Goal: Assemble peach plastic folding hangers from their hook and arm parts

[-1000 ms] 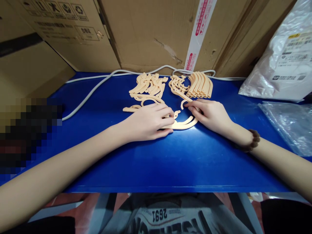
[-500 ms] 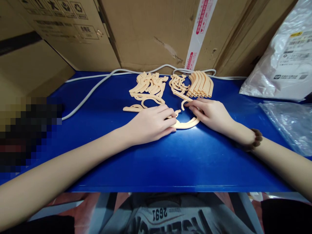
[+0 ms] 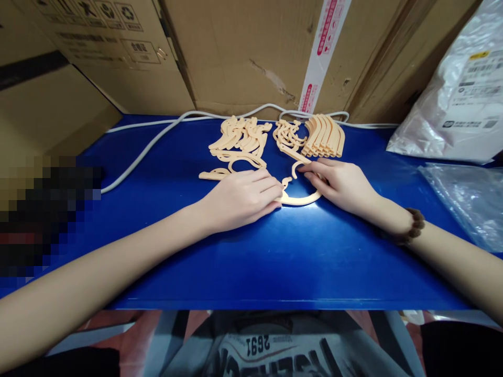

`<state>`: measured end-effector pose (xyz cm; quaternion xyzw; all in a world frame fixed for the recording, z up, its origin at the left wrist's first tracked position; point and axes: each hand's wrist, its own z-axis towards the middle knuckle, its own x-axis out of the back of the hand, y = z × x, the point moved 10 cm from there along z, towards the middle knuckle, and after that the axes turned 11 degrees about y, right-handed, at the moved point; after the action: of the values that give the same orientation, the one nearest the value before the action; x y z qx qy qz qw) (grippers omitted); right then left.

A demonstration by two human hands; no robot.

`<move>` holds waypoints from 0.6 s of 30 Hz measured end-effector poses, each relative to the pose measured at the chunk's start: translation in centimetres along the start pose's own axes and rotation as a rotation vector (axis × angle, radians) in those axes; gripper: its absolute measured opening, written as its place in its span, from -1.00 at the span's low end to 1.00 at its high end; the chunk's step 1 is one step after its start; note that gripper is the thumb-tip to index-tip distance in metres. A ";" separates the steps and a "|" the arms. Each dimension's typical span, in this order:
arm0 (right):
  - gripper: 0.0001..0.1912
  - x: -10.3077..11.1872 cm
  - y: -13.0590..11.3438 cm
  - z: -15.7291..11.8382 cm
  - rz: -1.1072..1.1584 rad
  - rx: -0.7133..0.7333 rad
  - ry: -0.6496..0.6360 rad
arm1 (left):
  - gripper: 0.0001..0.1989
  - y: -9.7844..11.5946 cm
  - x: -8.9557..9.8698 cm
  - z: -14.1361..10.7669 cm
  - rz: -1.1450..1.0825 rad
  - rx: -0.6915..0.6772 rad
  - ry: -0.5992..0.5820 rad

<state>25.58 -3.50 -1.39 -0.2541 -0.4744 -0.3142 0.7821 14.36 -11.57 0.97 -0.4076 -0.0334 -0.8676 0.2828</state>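
My left hand [image 3: 251, 199], its fingers pressed together, grips the left part of a curved cream plastic piece [image 3: 301, 200] low over the blue table. The fingers of my right hand [image 3: 334, 180] close on the right end of that same piece. A cream hook [image 3: 295, 168] shows by my right fingertips. Behind my left hand lie more cream parts [image 3: 239, 159], below a pile of curved pieces [image 3: 239, 133]. Small hooks [image 3: 288, 133] sit in a heap beside a neat row of curved arms [image 3: 324, 136].
A white cable [image 3: 157, 137] runs along the back and left of the blue table [image 3: 243, 272]. Cardboard boxes [image 3: 236, 57] stand behind. At the right are a white parcel bag [image 3: 448, 104] and a clear plastic bag [image 3: 467, 199].
My left fingers have shifted slightly on the curved piece, which now looks like one narrower band. My right hand has hardly moved.
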 end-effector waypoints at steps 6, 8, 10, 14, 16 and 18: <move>-0.67 -0.2 -0.1 0.0 -0.013 -0.010 -0.019 | -0.78 -0.1 0.0 0.0 -0.008 -0.003 -0.006; -0.68 -0.3 -0.2 0.0 -0.023 -0.008 -0.017 | -0.78 -0.1 0.0 0.0 -0.011 -0.005 -0.010; -0.69 -0.3 -0.3 0.0 -0.022 0.004 -0.011 | -0.78 -0.1 -0.1 0.1 -0.013 -0.008 -0.020; -0.73 -0.3 -0.9 -0.1 0.008 0.058 -0.012 | -0.79 -0.2 0.0 0.2 -0.014 -0.005 -0.037; -0.73 -0.4 -1.3 -0.2 0.022 0.091 -0.023 | -0.80 -0.3 0.0 0.2 -0.015 -0.003 -0.038; -0.73 -0.4 -1.6 -0.3 0.035 0.119 -0.037 | -0.81 -0.3 0.0 0.3 -0.021 -0.003 -0.041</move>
<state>24.37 -4.68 -1.72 -0.2208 -0.5021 -0.2671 0.7924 14.36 -11.22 1.21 -0.4252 -0.0419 -0.8621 0.2725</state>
